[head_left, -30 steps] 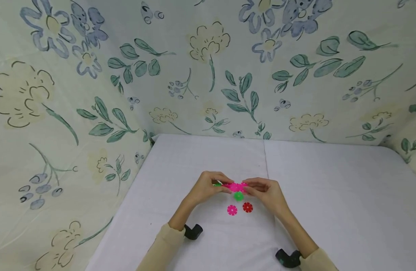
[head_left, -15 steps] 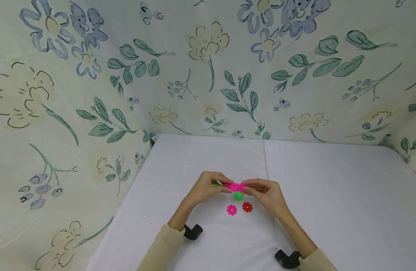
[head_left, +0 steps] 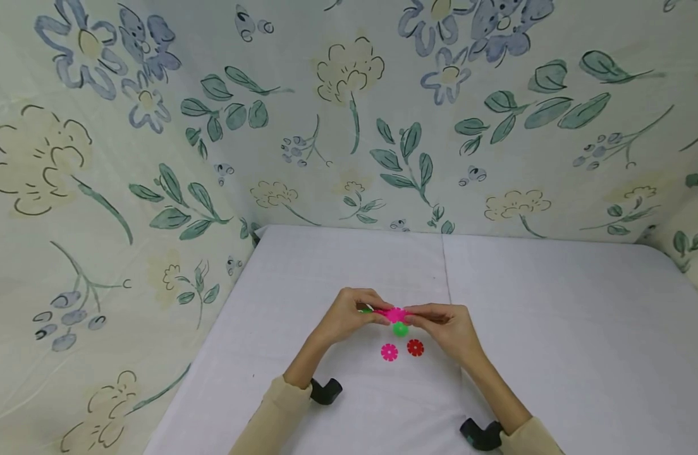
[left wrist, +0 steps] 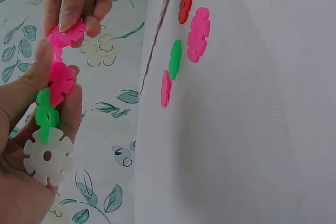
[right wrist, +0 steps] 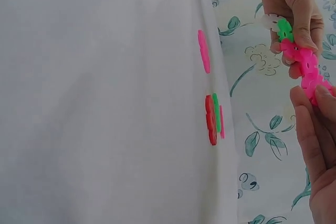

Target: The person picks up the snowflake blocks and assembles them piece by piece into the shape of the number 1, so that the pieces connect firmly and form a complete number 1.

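Observation:
Above the white table [head_left: 554,328] my two hands meet over a short chain of flower-shaped plastic discs. My left hand [head_left: 357,311] grips the chain: a white disc [left wrist: 48,156], a green disc [left wrist: 46,115] and a pink disc [left wrist: 61,81] slotted edge to edge. My right hand [head_left: 435,318] pinches another pink disc [left wrist: 67,34] at the chain's free end, and in the right wrist view that pink disc [right wrist: 313,80] touches the chain's pink piece. Below the hands several loose discs lie flat: green [head_left: 400,329], pink [head_left: 389,352] and red [head_left: 415,347].
A flowered cloth backdrop [head_left: 349,126] walls the table at the back and left. Black wrist camera mounts [head_left: 325,390] [head_left: 478,435] sit on both forearms. A seam [head_left: 443,265] runs down the tablecloth from the back edge toward the hands.
My right hand has edged slightly left toward my left hand, bringing its pink disc closer against the chain. The loose discs have not moved.

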Action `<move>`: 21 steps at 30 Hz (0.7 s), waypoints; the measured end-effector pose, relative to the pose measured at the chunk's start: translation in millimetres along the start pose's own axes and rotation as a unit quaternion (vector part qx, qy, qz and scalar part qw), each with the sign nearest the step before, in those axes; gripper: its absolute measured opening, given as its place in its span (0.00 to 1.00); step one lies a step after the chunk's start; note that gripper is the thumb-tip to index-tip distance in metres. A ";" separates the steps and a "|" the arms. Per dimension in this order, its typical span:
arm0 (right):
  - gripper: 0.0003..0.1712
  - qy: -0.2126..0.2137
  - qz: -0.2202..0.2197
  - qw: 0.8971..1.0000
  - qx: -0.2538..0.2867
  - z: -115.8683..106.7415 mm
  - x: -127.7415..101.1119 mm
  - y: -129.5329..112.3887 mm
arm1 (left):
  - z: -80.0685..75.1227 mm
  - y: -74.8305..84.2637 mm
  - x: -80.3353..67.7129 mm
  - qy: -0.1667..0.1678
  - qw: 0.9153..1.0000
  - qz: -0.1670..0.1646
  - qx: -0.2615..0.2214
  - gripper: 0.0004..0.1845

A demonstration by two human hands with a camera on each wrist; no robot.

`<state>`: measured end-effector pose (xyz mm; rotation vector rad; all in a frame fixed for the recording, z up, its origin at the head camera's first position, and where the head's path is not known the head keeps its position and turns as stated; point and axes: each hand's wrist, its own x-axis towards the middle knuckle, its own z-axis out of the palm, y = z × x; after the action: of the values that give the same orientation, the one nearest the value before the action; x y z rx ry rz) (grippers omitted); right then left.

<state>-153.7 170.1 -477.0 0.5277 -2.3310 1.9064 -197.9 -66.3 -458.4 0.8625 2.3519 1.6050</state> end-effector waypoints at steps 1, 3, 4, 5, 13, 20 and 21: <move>0.13 0.000 -0.003 1.000 -0.001 -0.2 0.6 -0.6 | 0.0 0.2 0.2 0.000 1.000 0.003 -0.004 0.13; 0.13 -0.001 -0.007 1.000 -0.003 -0.6 2.0 -1.8 | -0.3 1.4 0.4 0.001 1.000 0.006 -0.008 0.13; 0.13 -0.002 -0.012 1.000 -0.006 -0.9 2.8 -2.4 | -0.5 1.9 0.5 0.001 1.000 0.008 -0.008 0.13; 0.13 -0.004 -0.016 1.000 -0.007 -1.2 3.4 -3.1 | -0.9 2.7 0.6 0.001 1.000 0.009 -0.009 0.13; 0.11 -0.017 -0.018 0.999 -0.031 -1.5 5.7 -6.3 | -0.2 4.4 1.8 -0.006 1.000 0.012 -0.003 0.12; 0.11 -0.016 -0.021 0.999 -0.046 2.1 2.6 -1.9 | 0.7 1.8 0.7 -0.013 1.000 -0.001 0.012 0.13; 0.12 -0.016 -0.024 0.998 -0.047 2.4 2.3 -1.0 | 0.5 0.7 0.5 -0.013 1.000 -0.002 0.010 0.13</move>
<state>-155.2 167.1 -476.0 0.6048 -2.3898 1.7712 -197.9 -65.5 -457.8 0.8778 2.3552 1.5611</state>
